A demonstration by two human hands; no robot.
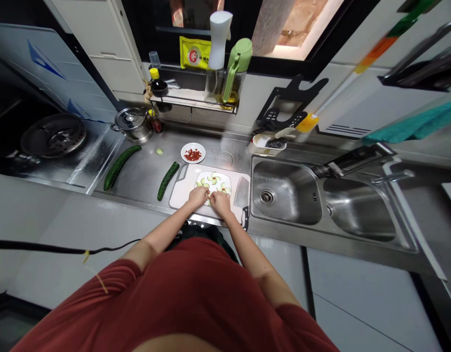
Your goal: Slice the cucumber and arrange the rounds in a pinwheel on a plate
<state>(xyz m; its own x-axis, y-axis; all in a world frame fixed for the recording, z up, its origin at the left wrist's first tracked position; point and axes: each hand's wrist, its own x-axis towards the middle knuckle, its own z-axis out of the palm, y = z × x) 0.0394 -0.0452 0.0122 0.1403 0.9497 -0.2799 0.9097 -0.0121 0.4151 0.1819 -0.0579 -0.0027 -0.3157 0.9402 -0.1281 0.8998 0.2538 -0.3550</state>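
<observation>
A white plate (pixel 208 174) lies on a pale cutting board (pixel 181 195). Thin cucumber slices (pixel 213 178) form flower-like clusters on it, with small red bits at their centres. Over the plate's near edge, my left hand (pixel 199 195) has its fingertips pinched together. My right hand (pixel 220 201) is close beside it, fingers also closed in a pinch. Whatever is between the fingertips is too small to make out. A knife (pixel 241 193) rests along the board's right side, black handle toward me. Behind the board is a small white dish (pixel 193 153) of red pieces.
Left of the board lie a cut cucumber (pixel 168 181), a longer cucumber (pixel 120 166) and a small green piece (pixel 159 151). A lidded pot (pixel 133 124) stands behind, near a pan (pixel 53 136) on the stove. To the right is a double sink (pixel 289 193). A bottle shelf (pixel 192 99) hangs above.
</observation>
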